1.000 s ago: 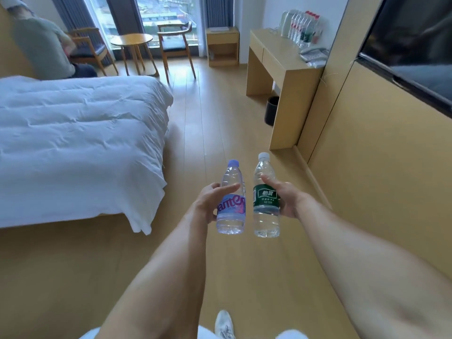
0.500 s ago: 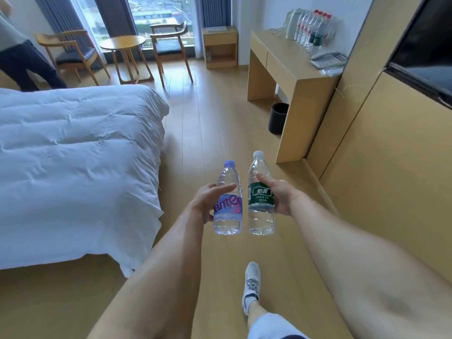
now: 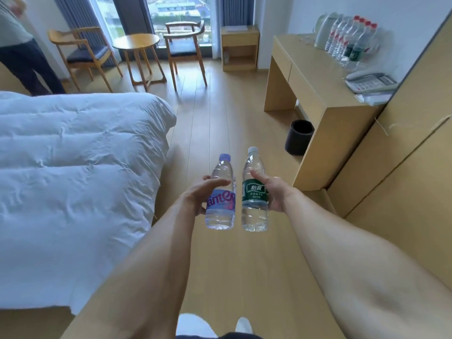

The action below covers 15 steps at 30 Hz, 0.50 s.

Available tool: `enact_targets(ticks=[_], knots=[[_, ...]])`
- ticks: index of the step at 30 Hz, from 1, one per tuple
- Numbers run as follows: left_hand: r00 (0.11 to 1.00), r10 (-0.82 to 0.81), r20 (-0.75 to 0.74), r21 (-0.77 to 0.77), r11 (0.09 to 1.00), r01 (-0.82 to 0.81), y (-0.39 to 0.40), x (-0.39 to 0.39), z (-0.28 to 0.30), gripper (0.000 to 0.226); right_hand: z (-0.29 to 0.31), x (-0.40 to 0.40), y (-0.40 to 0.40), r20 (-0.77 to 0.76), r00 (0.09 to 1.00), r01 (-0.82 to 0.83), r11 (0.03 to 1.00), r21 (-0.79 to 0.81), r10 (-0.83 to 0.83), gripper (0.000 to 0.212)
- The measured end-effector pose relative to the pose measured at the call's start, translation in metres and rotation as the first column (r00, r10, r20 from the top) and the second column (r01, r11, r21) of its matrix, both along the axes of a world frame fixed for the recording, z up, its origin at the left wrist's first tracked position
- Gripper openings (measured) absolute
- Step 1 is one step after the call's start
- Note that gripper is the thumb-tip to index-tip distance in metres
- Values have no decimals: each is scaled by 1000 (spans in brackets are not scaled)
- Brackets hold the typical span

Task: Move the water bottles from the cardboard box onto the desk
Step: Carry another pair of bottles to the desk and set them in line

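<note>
My left hand (image 3: 199, 195) grips a clear water bottle with a purple label and purple cap (image 3: 220, 206), held upright over the floor. My right hand (image 3: 275, 192) grips a second clear bottle with a green label and white cap (image 3: 254, 199), upright beside the first and nearly touching it. The wooden desk (image 3: 315, 77) stands ahead on the right against the wall. A row of several water bottles (image 3: 349, 41) stands at its far end. The cardboard box is not in view.
A white telephone (image 3: 370, 81) lies on the desk's near end. A black bin (image 3: 299, 137) stands under the desk. A bed with a white duvet (image 3: 73, 167) fills the left. Two chairs, a round table (image 3: 136, 42) and another person's legs (image 3: 27, 64) are at the far window.
I have walked forward along the aisle between bed and wall; the desk and its bottles are closer and larger. Both bottles stay in my hands in the same upright pose.
</note>
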<state>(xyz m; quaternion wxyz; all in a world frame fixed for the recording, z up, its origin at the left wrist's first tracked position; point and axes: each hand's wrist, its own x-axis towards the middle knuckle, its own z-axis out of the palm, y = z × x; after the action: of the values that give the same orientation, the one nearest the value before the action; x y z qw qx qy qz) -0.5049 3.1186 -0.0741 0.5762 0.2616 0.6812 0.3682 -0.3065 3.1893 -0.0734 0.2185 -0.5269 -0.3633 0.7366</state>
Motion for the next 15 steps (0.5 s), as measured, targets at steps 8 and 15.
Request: enact_targets(ticks=[8, 15], knots=[[1000, 20, 23, 57, 998, -22, 131, -34, 1, 55, -2, -34, 125, 5, 1000, 8, 1000, -7, -8, 58], [998, -15, 58, 132, 991, 8, 281, -78, -7, 50, -1, -79, 254, 73, 997, 23, 999, 35, -26, 45]])
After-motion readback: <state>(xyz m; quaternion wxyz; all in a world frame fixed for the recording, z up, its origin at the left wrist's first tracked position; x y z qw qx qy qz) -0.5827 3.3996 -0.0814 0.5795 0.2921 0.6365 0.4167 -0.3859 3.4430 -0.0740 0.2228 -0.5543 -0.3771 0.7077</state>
